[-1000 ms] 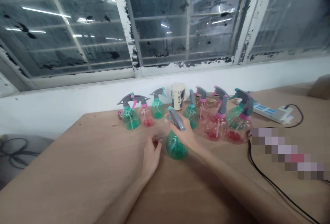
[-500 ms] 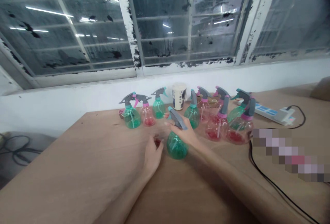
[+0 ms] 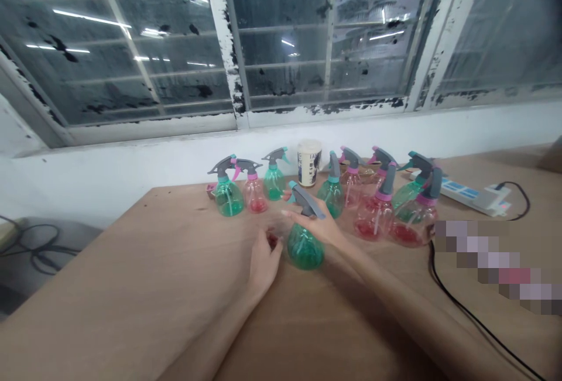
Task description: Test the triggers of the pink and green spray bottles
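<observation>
A green spray bottle (image 3: pixel 306 249) with a grey and teal trigger head stands on the wooden table. My right hand (image 3: pixel 324 224) is closed around its neck, just under the head. To the left of this bottle, my left hand (image 3: pixel 264 258) is low over the tabletop, its fingers curled around a small dark red object (image 3: pixel 273 240). Motion blur and the fingers hide most of that object. Behind my hands are a green spray bottle (image 3: pixel 229 198), a pink spray bottle (image 3: pixel 256 195) and another green one (image 3: pixel 274 183).
More pink and green spray bottles stand close together at the right, among them a pink one (image 3: pixel 373 217). A paper cup (image 3: pixel 308 164) is by the wall. Farther right lie a white power strip (image 3: pixel 472 194) and a black cable (image 3: pixel 461 305). Windows rise behind the table (image 3: pixel 132 275).
The whole scene sits slightly farther right in the picture, as the camera has turned a little left. Both hands keep about the same places relative to the green spray bottle.
</observation>
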A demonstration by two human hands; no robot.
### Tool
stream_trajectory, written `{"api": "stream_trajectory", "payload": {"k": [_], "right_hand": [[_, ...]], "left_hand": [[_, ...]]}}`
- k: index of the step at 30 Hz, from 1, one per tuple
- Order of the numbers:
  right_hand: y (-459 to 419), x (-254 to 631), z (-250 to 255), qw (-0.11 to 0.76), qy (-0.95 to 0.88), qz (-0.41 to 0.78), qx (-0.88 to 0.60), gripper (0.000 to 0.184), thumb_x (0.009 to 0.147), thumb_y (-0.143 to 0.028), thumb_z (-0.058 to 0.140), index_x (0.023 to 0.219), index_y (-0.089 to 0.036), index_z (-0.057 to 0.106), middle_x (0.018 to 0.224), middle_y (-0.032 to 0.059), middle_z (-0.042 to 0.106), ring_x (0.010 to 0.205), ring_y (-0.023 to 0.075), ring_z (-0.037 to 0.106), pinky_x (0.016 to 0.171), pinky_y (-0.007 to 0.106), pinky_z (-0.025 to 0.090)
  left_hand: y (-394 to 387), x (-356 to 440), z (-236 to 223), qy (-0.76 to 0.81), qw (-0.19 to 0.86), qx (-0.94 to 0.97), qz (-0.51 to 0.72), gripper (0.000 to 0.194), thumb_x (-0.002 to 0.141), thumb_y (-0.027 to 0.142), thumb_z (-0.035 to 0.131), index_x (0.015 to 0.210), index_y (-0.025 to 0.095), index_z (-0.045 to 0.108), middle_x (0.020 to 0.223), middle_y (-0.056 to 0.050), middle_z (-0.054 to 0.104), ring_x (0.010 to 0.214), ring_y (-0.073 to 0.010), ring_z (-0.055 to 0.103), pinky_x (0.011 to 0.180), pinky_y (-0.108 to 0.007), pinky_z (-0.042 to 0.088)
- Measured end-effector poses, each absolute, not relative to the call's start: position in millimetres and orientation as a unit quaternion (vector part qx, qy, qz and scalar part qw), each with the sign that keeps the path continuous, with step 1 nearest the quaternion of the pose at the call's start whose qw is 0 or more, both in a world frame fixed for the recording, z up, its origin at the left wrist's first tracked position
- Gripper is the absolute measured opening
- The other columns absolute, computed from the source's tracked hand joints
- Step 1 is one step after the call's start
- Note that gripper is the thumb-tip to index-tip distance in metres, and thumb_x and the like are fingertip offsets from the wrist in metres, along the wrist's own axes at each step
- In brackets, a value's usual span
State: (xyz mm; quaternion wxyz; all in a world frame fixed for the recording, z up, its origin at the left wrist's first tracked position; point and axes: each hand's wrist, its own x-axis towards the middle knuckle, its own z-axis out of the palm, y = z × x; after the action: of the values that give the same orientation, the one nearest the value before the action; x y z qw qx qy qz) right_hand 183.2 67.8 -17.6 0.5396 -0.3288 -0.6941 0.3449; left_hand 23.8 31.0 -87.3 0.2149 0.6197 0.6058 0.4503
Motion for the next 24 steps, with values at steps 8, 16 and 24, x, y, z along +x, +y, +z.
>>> {"api": "stream_trajectory", "payload": {"k": [8,16,24], "right_hand": [[72.2,185.6,-26.6,0.533,-0.718,0.304,-0.33,0.05,0.07,-0.038,0.073,0.116,-0.023,0.061,0.102,0.0069,0.07,0.072,0.0191,0.065,0.072,0.036,0.055],[73.4,181.4,-43.0,0.551,-0.682,0.27,-0.398,0.039,0.072,-0.04,0.07,0.105,-0.02,0.063,0.089,0.0065,0.071,0.074,0.0206,0.067,0.073,0.037,0.055],[118.3,167.8,-38.6,0.598,-0.671,0.114,-0.423,0.037,0.081,-0.039,0.06,0.113,-0.021,0.06,0.086,0.0041,0.07,0.076,0.0207,0.066,0.074,0.035,0.051]], "left_hand": [[49.0,-2.0,-88.4,0.622,0.18,0.596,0.475,0.03,0.08,0.028,0.051,0.108,0.018,0.051,0.086,-0.004,0.062,0.081,-0.02,0.062,0.077,-0.036,0.048],[81.4,-81.5,-68.5,0.707,0.052,0.455,0.538,0.04,0.078,0.036,0.058,0.11,0.015,0.044,0.108,-0.011,0.052,0.107,-0.0275,0.054,0.093,-0.045,0.041],[103.6,-99.7,-63.1,0.706,0.018,0.467,0.533,0.06,0.076,0.053,0.061,0.119,0.016,0.043,0.123,-0.015,0.05,0.119,-0.0304,0.047,0.098,-0.045,0.038]]}}
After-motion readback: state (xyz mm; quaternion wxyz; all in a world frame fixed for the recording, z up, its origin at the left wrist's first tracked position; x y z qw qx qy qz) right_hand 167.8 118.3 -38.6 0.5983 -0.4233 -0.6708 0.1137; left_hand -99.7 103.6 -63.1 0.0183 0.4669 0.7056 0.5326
